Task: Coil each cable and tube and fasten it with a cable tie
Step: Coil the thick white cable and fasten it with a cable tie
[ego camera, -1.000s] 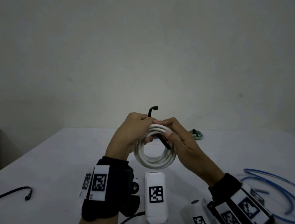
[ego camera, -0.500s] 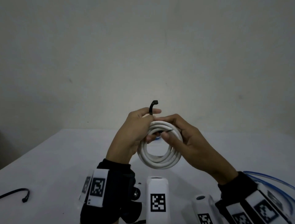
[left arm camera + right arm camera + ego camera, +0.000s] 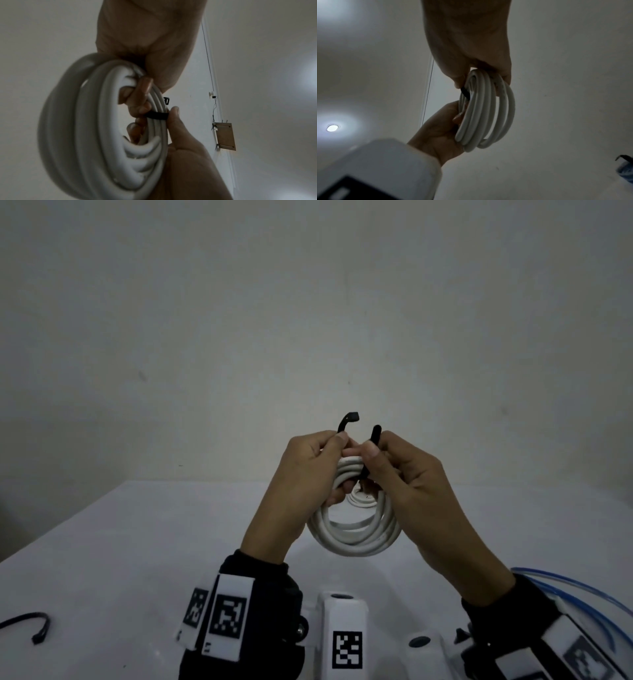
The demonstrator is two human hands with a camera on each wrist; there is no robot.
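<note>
A white cable coil [image 3: 356, 537] is held upright above the table between both hands. My left hand [image 3: 337, 446] grips the top of the coil and pins the black cable tie [image 3: 347, 422] near its head end, which sticks up. My right hand [image 3: 371, 453] pinches the tie's tail between thumb and fingers, and the tail points up beside the head. In the left wrist view the tie [image 3: 156, 115] crosses the coil [image 3: 85, 135] strands under the right thumb. The right wrist view shows the coil [image 3: 484, 112] and a bit of the tie [image 3: 465, 93].
A spare black cable tie [image 3: 30, 625] lies on the white table [image 3: 137, 542] at the near left. A loose blue tube [image 3: 582, 594] curves at the near right. The wall rises just behind the table.
My right hand has drawn the tie's tail out through the coil's opening and up over the top, beside the head end. Both hands and the coil rose a little.
</note>
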